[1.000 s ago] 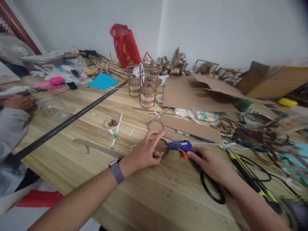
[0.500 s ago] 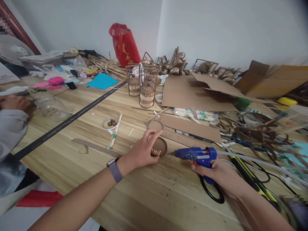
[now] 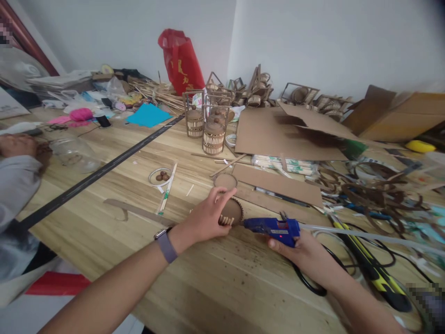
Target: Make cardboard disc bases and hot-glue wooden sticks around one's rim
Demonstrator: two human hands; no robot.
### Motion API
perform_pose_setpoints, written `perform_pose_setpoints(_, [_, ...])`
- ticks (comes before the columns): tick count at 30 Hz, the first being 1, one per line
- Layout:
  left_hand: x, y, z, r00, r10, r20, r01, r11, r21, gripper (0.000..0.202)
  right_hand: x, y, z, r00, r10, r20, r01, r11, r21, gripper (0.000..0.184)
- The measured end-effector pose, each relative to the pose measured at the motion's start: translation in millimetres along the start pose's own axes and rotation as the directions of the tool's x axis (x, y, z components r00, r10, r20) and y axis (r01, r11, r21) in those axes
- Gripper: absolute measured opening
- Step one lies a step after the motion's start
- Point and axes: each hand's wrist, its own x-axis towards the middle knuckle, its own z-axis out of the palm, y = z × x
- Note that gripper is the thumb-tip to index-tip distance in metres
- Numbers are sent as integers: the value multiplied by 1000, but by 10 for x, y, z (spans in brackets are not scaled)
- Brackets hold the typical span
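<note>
My right hand [image 3: 302, 255] is wrapped round a blue glue gun [image 3: 273, 228]. Its nozzle points left, at the near right rim of a round brown cardboard base [image 3: 234, 211], and a clear glue stick [image 3: 347, 231] trails from its back. My left hand [image 3: 208, 213] curves round the left side of that base, thumb at the near edge and index finger across the far side. Short wooden sticks [image 3: 226, 220] stand along the rim beside the thumb. Just beyond lies another cardboard disc [image 3: 225, 180]. The base's left part is hidden by my hand.
Left of my hands are a white ring [image 3: 149, 176] with brown beads and a brown strip [image 3: 135, 209]. Small lidded baskets [image 3: 213, 139] stand behind. Cardboard sheets [image 3: 278, 134] and a yellow-black cutter [image 3: 375, 269] lie right. Another person's sleeve [image 3: 19, 185] is at far left.
My right hand has moved the glue gun left, bringing its nozzle from a short gap up to the base's rim. The left hand stays in place round the base.
</note>
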Motion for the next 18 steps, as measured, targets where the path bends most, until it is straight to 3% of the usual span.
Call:
perform_pose_setpoints(8, [-11, -15, 6, 1000, 6, 4, -6, 1000, 2, 88, 22, -36, 47, 998, -55, 33, 60, 987, -148, 45])
perform_pose_setpoints(18, [8, 4, -7, 1000, -16, 22, 16, 1000, 15, 86, 34, 18, 93, 995, -95, 31, 100, 971, -217, 44])
